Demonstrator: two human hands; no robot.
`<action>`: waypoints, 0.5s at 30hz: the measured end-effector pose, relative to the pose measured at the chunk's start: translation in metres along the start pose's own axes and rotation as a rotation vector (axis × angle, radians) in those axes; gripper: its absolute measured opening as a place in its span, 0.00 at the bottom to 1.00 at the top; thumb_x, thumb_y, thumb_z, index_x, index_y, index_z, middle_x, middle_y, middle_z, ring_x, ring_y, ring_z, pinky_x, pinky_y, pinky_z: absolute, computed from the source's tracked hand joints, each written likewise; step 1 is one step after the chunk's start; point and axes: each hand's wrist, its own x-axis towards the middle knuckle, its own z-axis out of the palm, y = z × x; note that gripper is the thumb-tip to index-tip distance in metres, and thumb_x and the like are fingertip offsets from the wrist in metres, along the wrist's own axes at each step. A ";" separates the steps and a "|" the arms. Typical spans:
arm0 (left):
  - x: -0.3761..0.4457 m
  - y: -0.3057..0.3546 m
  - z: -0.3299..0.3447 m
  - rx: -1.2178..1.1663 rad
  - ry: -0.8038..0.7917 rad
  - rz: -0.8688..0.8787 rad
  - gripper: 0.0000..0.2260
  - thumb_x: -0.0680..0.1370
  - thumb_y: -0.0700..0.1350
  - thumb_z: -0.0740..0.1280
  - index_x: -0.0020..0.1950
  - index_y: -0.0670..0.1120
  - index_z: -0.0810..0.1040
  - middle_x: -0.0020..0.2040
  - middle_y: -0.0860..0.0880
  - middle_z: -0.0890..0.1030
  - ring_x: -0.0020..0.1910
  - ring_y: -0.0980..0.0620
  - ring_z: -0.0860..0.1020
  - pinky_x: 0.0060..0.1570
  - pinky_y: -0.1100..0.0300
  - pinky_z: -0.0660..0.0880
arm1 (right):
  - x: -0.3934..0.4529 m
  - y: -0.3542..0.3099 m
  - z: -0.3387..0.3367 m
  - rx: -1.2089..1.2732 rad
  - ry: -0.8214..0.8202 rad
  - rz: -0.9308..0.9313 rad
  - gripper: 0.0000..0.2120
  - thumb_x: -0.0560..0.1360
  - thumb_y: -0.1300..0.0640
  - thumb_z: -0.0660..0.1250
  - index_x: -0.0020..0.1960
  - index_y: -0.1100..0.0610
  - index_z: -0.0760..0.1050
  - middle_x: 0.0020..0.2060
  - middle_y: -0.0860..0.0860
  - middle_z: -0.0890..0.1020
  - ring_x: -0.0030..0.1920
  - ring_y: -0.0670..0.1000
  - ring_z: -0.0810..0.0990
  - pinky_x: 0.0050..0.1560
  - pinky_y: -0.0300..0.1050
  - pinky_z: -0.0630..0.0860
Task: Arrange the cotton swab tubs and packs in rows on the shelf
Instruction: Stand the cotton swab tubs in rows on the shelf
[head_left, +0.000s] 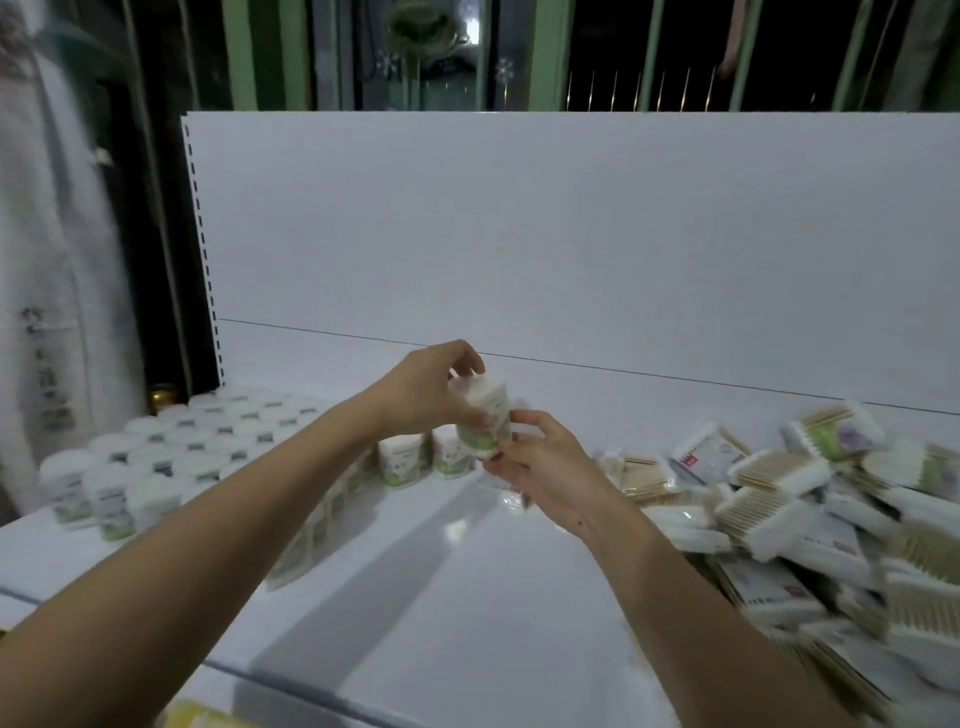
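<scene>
A white cotton swab tub (483, 418) with a green label is held tilted above the white shelf (467, 571). My left hand (423, 392) grips its upper part from the left. Under its lower end my right hand (540, 467) holds it with curled fingers. Rows of the same white tubs (171, 452) stand at the left of the shelf, and two more tubs (426, 460) stand just below my hands. A loose heap of flat cotton swab packs (789, 514) lies at the right.
The shelf's white back panel (571, 234) rises behind my hands. A white cloth-like cover (47, 260) hangs at the far left beside the shelf upright. Something yellow (197, 719) shows at the bottom edge. The picture is blurred by motion.
</scene>
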 end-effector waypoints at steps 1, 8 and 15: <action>-0.004 -0.009 -0.005 0.033 -0.022 -0.015 0.23 0.67 0.50 0.78 0.59 0.53 0.74 0.54 0.56 0.75 0.53 0.54 0.75 0.47 0.65 0.71 | 0.003 0.008 0.010 0.013 -0.016 0.016 0.13 0.79 0.72 0.62 0.62 0.62 0.69 0.52 0.62 0.82 0.46 0.56 0.84 0.44 0.43 0.82; -0.020 -0.074 -0.021 0.304 -0.133 -0.081 0.27 0.69 0.47 0.75 0.67 0.48 0.74 0.57 0.51 0.75 0.52 0.55 0.71 0.49 0.64 0.67 | 0.034 0.077 0.046 -0.653 0.027 -0.032 0.10 0.78 0.66 0.63 0.58 0.58 0.72 0.53 0.54 0.78 0.50 0.52 0.78 0.50 0.46 0.77; -0.022 -0.119 -0.001 0.364 -0.168 -0.086 0.27 0.68 0.47 0.76 0.66 0.49 0.74 0.61 0.50 0.72 0.58 0.49 0.73 0.55 0.57 0.73 | 0.041 0.131 0.043 -1.356 0.145 -0.207 0.14 0.80 0.60 0.59 0.65 0.54 0.72 0.61 0.49 0.75 0.65 0.50 0.70 0.64 0.42 0.67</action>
